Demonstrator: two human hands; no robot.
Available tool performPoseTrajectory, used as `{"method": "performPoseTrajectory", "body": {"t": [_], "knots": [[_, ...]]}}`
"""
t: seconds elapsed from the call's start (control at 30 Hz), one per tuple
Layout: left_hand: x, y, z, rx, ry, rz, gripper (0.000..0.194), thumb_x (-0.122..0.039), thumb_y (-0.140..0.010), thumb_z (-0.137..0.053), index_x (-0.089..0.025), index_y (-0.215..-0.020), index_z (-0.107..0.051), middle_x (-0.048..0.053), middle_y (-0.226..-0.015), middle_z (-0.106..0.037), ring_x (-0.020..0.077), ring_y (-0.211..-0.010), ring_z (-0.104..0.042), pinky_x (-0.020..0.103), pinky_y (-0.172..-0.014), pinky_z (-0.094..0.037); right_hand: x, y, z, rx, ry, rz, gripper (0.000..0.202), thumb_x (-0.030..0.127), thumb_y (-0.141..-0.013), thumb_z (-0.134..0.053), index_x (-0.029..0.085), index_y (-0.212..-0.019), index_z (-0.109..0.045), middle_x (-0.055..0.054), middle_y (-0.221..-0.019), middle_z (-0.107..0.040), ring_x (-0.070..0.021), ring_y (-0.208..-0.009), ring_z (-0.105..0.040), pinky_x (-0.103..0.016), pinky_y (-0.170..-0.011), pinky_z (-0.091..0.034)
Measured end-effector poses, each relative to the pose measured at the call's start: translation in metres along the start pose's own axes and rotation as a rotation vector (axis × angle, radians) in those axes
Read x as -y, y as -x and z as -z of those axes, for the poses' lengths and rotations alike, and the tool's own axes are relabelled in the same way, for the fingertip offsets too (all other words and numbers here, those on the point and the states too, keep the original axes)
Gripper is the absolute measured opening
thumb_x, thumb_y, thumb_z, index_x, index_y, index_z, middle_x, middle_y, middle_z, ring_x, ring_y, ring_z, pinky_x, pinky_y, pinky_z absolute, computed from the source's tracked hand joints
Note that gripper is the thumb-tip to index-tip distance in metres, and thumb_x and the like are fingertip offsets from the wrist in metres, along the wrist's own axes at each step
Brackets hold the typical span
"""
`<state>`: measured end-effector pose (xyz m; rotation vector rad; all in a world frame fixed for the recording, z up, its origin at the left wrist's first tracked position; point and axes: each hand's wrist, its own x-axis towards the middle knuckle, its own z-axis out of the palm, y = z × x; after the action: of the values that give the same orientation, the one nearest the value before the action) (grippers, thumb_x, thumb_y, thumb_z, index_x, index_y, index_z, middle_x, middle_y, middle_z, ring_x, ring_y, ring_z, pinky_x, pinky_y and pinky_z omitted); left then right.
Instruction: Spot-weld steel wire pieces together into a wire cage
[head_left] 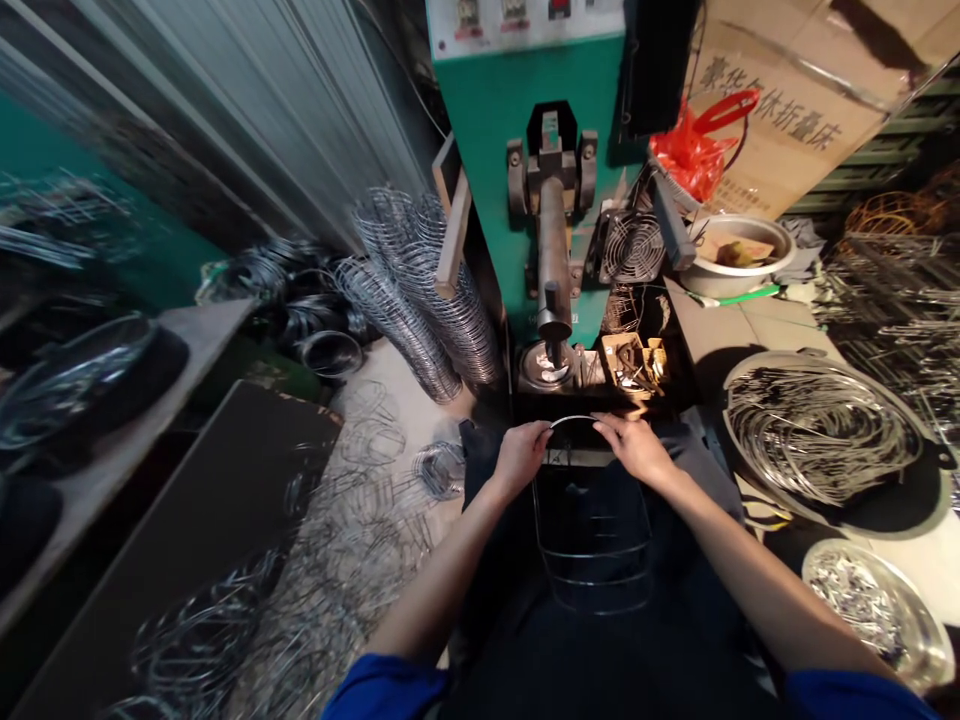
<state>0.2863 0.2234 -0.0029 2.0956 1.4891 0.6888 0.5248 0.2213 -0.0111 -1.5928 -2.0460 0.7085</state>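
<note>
A wire basket frame [592, 540] rests on my lap, in front of a green machine [517, 130]. My left hand [519, 455] and my right hand [634, 447] each pinch one end of a curved wire piece [573, 420] at the top rim of the frame. Just beyond the hands, the machine's vertical steel arm [553, 260] comes down to a round die [546, 365].
Stacks of wire rings [420, 300] lean left of the machine, and loose wire parts [337, 560] cover the floor at the left. A large pan of bent wires [821, 435] and a dish of small metal pieces [874, 605] sit at my right. A small fan [634, 248] and a bowl [739, 255] stand behind.
</note>
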Motion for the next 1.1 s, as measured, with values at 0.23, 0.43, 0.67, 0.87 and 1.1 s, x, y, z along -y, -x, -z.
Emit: {"method": "performPoseTrajectory", "body": {"t": [0.23,0.43,0.67,0.87,1.1], "knots": [[-0.007,0.003,-0.002,0.034,-0.191,-0.021,0.024,-0.022,-0.098,-0.045,-0.018,-0.102,-0.068,0.009,-0.087,-0.070,0.0190,-0.077,-0.067,0.028,-0.071,-0.051,0.021,0.009,0.016,0.089,0.305,-0.092,0.039,0.034,-0.103,-0.044,0.027,-0.139,-0.056,-0.008,-0.110,-0.072,-0.0248,-0.092,-0.072,-0.035,-0.082,-0.058],[-0.009,-0.012,0.014,0.049,-0.262,-0.100,0.024,-0.021,-0.100,-0.041,-0.017,-0.100,-0.065,0.008,-0.087,-0.067,0.0172,-0.081,-0.065,0.027,-0.076,-0.051,0.034,-0.008,0.031,0.095,0.410,-0.086,0.039,0.034,-0.103,-0.044,0.027,-0.139,-0.056,-0.010,-0.107,-0.073,-0.0261,-0.093,-0.071,-0.034,-0.079,-0.057],[-0.019,-0.035,0.051,0.010,-0.330,-0.138,0.024,-0.016,-0.099,-0.039,-0.016,-0.096,-0.063,0.010,-0.087,-0.065,0.0193,-0.080,-0.064,0.029,-0.073,-0.051,0.054,-0.036,0.046,0.026,0.499,-0.034,0.036,0.036,-0.103,-0.042,0.024,-0.129,-0.063,-0.012,-0.097,-0.073,-0.0271,-0.085,-0.071,-0.033,-0.075,-0.054],[-0.025,-0.042,0.070,-0.008,-0.345,-0.151,0.024,-0.016,-0.098,-0.040,-0.016,-0.094,-0.063,0.009,-0.083,-0.064,0.0185,-0.073,-0.062,0.028,-0.068,-0.049,0.068,-0.049,0.056,0.027,0.460,-0.042,0.035,0.036,-0.103,-0.042,0.023,-0.124,-0.067,-0.011,-0.087,-0.073,-0.0264,-0.081,-0.071,-0.032,-0.073,-0.054],[-0.026,-0.049,0.078,-0.041,-0.316,-0.161,0.026,-0.016,-0.097,-0.041,-0.016,-0.083,-0.063,0.008,-0.076,-0.061,0.0175,-0.069,-0.060,0.028,-0.066,-0.046,0.069,-0.057,0.061,0.015,0.401,-0.006,0.033,0.032,-0.102,-0.045,0.023,-0.125,-0.067,-0.010,-0.096,-0.074,-0.0287,-0.088,-0.071,-0.035,-0.077,-0.054]]}}
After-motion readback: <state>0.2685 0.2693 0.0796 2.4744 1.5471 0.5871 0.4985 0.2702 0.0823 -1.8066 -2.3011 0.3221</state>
